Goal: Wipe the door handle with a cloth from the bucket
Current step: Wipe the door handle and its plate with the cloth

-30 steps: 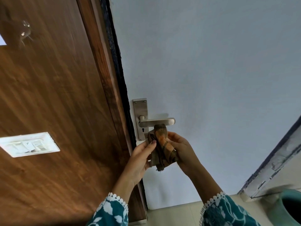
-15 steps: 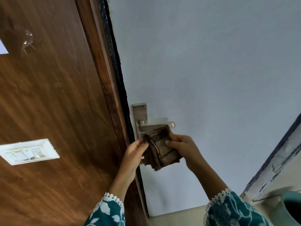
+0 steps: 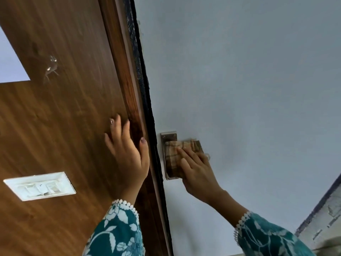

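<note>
A brown checked cloth (image 3: 178, 156) lies folded over the silver door handle (image 3: 168, 137) on the pale grey door (image 3: 239, 89). My right hand (image 3: 197, 172) presses the cloth flat against the handle; the lever is hidden under the cloth, with only its tip and the top and bottom of the backplate showing. My left hand (image 3: 127, 154) rests flat with fingers spread on the brown wooden frame (image 3: 129, 89) left of the door edge. No bucket is in view.
A white switch plate (image 3: 39, 185) sits on the wooden panel (image 3: 55, 126) at lower left. A dark seal strip (image 3: 145, 98) runs along the door edge. A worn painted frame (image 3: 321, 215) stands at lower right.
My left hand let go of the cloth and moved up-left onto the wooden frame. My right hand moved the cloth up over the handle. The view tilted up, and the teal bucket left the frame.
</note>
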`<action>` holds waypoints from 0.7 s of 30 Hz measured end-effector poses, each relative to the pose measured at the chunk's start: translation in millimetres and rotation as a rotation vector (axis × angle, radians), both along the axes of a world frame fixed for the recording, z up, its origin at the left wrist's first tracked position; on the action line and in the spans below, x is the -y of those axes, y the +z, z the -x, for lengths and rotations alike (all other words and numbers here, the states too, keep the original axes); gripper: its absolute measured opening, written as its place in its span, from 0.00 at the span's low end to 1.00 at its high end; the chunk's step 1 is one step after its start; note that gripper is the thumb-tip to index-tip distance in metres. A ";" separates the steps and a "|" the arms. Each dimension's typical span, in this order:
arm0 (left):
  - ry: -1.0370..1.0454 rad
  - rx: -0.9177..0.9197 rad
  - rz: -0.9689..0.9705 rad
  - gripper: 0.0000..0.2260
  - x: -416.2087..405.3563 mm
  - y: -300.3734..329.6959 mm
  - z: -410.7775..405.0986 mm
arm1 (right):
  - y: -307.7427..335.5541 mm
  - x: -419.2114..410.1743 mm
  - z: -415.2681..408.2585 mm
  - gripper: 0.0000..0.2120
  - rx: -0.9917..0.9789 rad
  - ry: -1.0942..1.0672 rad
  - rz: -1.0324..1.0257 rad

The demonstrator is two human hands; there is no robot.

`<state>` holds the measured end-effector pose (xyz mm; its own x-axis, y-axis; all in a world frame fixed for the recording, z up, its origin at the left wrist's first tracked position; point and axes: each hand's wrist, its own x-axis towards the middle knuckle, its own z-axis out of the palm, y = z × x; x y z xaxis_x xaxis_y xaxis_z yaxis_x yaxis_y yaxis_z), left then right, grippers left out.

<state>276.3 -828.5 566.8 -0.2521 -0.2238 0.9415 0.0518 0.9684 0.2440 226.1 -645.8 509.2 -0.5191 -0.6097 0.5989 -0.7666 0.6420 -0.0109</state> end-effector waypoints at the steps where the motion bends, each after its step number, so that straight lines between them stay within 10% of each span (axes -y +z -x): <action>1: 0.046 0.022 0.022 0.22 3.6 -0.3 6.3 | 7.5 -1.4 -0.2 0.11 0.029 -0.006 -0.023; 21: 0.281 -0.098 0.183 0.24 13.5 -19.3 42.1 | -2.1 41.6 15.1 0.22 -0.070 -0.124 -0.075</action>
<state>234.2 -842.0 547.6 -0.1113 -0.0968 0.9891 -0.2084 0.9754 0.0720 211.0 -687.4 507.1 -0.5517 -0.5882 0.5913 -0.6790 0.7285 0.0911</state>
